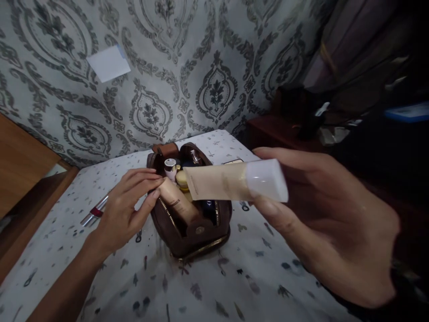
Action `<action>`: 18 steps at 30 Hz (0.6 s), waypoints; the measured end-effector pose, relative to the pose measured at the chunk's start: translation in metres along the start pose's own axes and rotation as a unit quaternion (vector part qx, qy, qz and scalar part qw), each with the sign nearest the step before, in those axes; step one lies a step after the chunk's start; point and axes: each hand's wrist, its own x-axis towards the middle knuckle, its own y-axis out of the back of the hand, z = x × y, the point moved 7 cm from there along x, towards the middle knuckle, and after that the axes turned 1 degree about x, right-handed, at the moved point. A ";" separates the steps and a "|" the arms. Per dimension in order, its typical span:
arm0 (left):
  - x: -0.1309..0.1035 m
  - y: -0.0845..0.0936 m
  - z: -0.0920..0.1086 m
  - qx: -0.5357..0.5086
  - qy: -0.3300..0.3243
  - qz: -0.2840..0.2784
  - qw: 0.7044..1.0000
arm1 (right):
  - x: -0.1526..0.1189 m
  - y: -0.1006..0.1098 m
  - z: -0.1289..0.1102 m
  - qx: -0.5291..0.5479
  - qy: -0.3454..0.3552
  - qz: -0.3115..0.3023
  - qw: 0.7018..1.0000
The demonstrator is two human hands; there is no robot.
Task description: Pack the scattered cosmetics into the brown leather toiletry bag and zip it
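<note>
A brown zippered bag (161, 228) stands open on the patterned white cloth, with several cosmetics inside. My right hand (321, 214) pinches the white cap of a cream-coloured tube (217, 181), which lies level above the bag's right part. At the bag's left edge, the thumb and fingers of my left hand (127, 205) close on the top end of a beige tube (177, 201) that leans inside. Beside it in the bag are a small bottle with a silvery cap (170, 167) and a yellow-lidded jar (181, 180).
A silver and red tube (95, 211) lies on the cloth (201, 290) left of the bag. Part of a phone-like object (233, 161) shows behind the held tube. Wooden furniture (23, 165) borders the left; patterned wallpaper rises behind. Dark red furniture (268, 134) stands at right.
</note>
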 end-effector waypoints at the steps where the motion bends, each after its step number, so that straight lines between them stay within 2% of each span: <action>1: -0.001 0.000 0.000 -0.003 0.001 0.004 1.000 | 0.003 -0.004 0.000 -0.002 -0.005 -0.007 1.000; 6: -0.002 -0.001 0.000 -0.020 0.008 0.024 0.999 | 0.014 -0.025 -0.001 -0.002 0.028 -0.048 0.998; 13: -0.001 0.000 0.000 -0.080 0.001 0.015 0.997 | 0.037 -0.057 -0.009 -0.015 0.090 -0.103 0.990; 15: 0.000 0.000 -0.003 -0.083 0.022 0.007 0.996 | 0.044 -0.065 -0.010 -0.020 0.100 -0.114 0.988; 18: 0.002 -0.001 -0.014 -0.080 0.101 -0.008 0.992 | 0.052 -0.078 -0.011 -0.026 0.109 -0.136 0.984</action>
